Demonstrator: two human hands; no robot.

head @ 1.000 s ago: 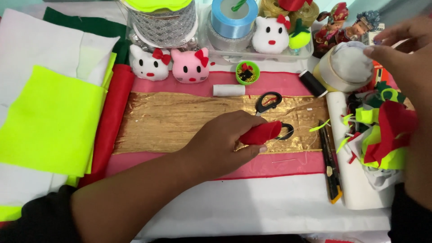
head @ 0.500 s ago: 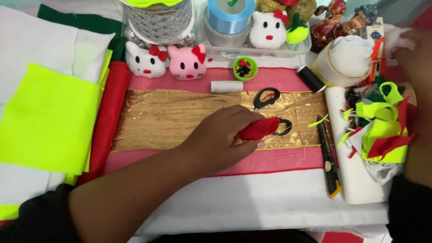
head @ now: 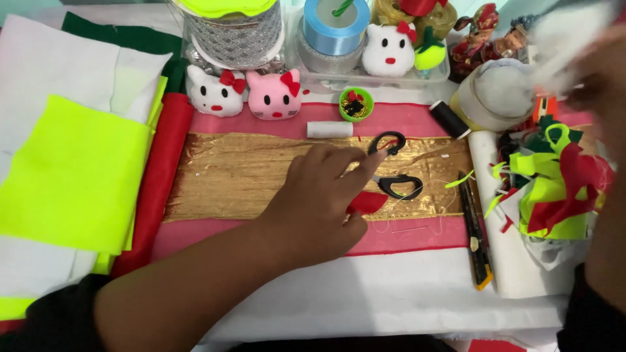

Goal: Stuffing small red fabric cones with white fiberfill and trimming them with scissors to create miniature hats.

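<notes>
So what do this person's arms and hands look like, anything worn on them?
Both hands are bare: no gloves, and no rings or watch that I can see. The left hand leads back along a bare forearm to a black sleeve pushed up near the elbow. The right hand is motion-blurred at the frame's edge, with dark fabric lower down.

Work surface is lying under layered white cloth; even, bright light is falling across it. Walls, floor and windows are not showing.

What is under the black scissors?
The scissors lie on shiny gold cloth, which rests on pink cloth. The left hand covers their blades and part of a red piece.
</notes>
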